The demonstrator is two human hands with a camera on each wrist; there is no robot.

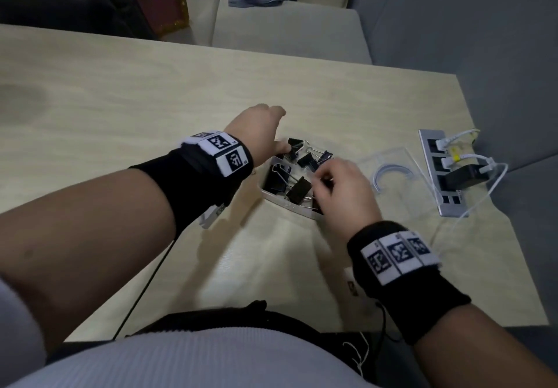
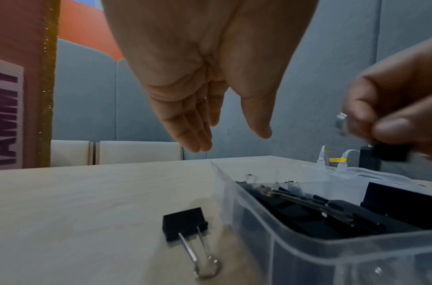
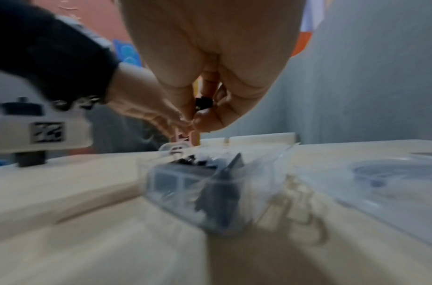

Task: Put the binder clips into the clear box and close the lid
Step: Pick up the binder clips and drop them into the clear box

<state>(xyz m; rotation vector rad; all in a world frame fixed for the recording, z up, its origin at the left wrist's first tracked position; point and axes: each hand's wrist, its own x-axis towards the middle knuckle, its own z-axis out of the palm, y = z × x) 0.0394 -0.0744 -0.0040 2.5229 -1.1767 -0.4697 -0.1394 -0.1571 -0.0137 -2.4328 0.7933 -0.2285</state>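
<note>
Pinching a black binder clip (image 2: 390,153) between thumb and fingertips, the right hand (image 1: 341,188) hangs over the near right part of the clear box (image 2: 305,248), which sits open on the wooden table (image 1: 151,91) and already carries a heap of binder clips (image 1: 297,173). The left hand (image 1: 261,133) reaches past the box's far left corner; in the left wrist view its fingers are straight and close together, thumb apart, gripping nothing. One stray binder clip (image 2: 185,223) lies on the table just beside the box's left wall, handles toward the wrist. The clear lid (image 1: 398,176) lies flat just right of the box, with a power strip (image 1: 444,173) and its white cables beyond it.

The likely trouble is the heap itself: several clips stand tilted with wire handles sticking up near the rim, so a lid pressed down may catch and refuse to seat. The stray clip, low beside the wall and under the left forearm, could be overlooked.
</note>
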